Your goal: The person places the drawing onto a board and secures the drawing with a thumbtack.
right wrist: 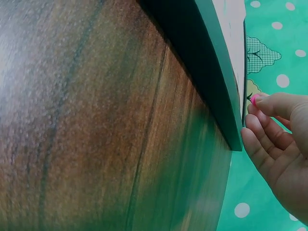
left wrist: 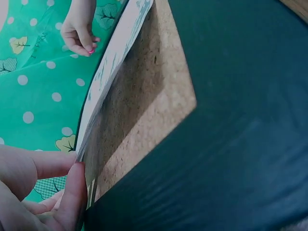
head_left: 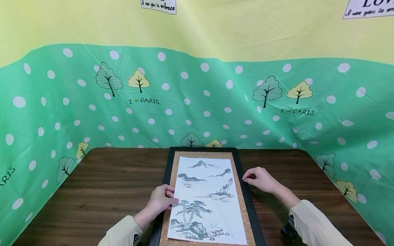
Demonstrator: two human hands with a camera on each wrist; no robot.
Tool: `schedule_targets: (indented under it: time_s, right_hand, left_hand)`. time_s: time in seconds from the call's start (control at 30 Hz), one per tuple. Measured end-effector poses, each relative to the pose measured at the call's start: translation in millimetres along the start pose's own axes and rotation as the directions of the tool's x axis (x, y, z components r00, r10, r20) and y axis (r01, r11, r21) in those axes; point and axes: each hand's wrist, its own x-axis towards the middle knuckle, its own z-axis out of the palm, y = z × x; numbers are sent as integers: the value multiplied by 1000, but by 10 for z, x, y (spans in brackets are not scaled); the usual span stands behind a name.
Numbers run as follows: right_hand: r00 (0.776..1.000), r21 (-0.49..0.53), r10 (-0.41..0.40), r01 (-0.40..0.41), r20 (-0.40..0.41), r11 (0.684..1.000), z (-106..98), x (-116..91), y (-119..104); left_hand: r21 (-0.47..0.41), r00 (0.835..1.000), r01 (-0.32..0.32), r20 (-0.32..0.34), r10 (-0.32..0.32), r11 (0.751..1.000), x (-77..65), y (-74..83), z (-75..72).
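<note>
A sheet of paper [head_left: 209, 198] printted with grey-green mountains, water and pines lies over a cork board [head_left: 210, 245] in a black frame [head_left: 250, 209]. My left hand [head_left: 162, 200] pinches the paper's left edge between thumb and fingers. In the left wrist view, that edge is raised off the cork [left wrist: 159, 96]. Beside the frame's right side, toward the far end, is my right hand [head_left: 261, 179]. Its thumb and forefinger pinch a small pink pin [right wrist: 253, 99], mostly hidden by the fingertips.
The framed board lies on a dark wooden table [head_left: 113, 193], reaching its far edge. Behind and at both sides hangs a green and yellow cloth [head_left: 198, 89] with white dots and trees. A black wrist device [head_left: 289, 229] sits at the right sleeve.
</note>
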Motion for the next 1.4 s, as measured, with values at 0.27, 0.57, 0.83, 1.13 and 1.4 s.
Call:
schedule_targets:
  time_s: [0.27, 0.57, 0.83, 1.13, 1.4]
  right_hand:
    - [1000, 2, 24, -24, 15, 1000, -2, 2, 13]
    - [1000, -3, 12, -12, 11, 1000, 0, -2, 19]
    - [1000, -18, 16, -15, 6, 1000, -32, -24, 21]
    - [1000, 17, 10, -10, 4, 1000, -2, 90, 9]
    - [999, 29, 36, -36, 2, 999, 65, 300, -61]
  left_hand:
    - [19, 1000, 7, -22, -7, 1000, -12, 6, -3]
    - [46, 1000, -18, -24, 19, 999, -11, -11, -24]
    - [227, 986, -166, 5, 169, 960, 61, -111, -215]
    - [337, 964, -267, 97, 249, 903, 214, -332, -438]
    - [342, 963, -263, 144, 227, 902, 205, -351, -490]
